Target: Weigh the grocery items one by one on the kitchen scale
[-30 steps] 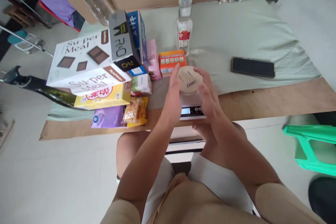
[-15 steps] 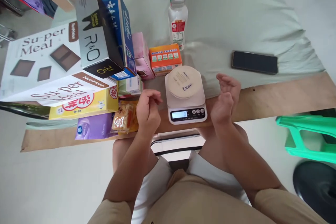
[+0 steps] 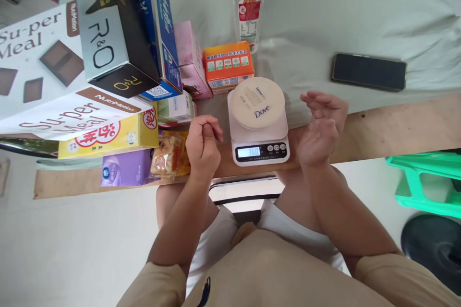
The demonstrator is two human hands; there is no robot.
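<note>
While my hands hang on either side of the white scale (image 3: 260, 136), neither touches it: my left hand (image 3: 203, 146) is curled into a loose fist holding nothing, and my right hand (image 3: 321, 127) is open, palm turned inward, also empty. Between them the round cream Dove tin (image 3: 257, 102) sits on the scale's platform, its edge overhanging the front a little. As I judge it, a careless brush from either hand could nudge the tin or press the platform and spoil the reading on the lit display. The leaning stack beyond my left hand looks riskier: the grey R&O box (image 3: 108, 33) and blue box (image 3: 162, 29) tilt over the others and could slide toward the scale. Counting: one scale, one tin, one bottle (image 3: 248, 5) beyond it, one orange box (image 3: 228, 65), one pink box (image 3: 190, 57), one yellow box (image 3: 108, 135), one snack packet (image 3: 169, 156) just beside my left fist, one purple pack (image 3: 124, 169), and one phone (image 3: 369, 72) beyond my right hand.
</note>
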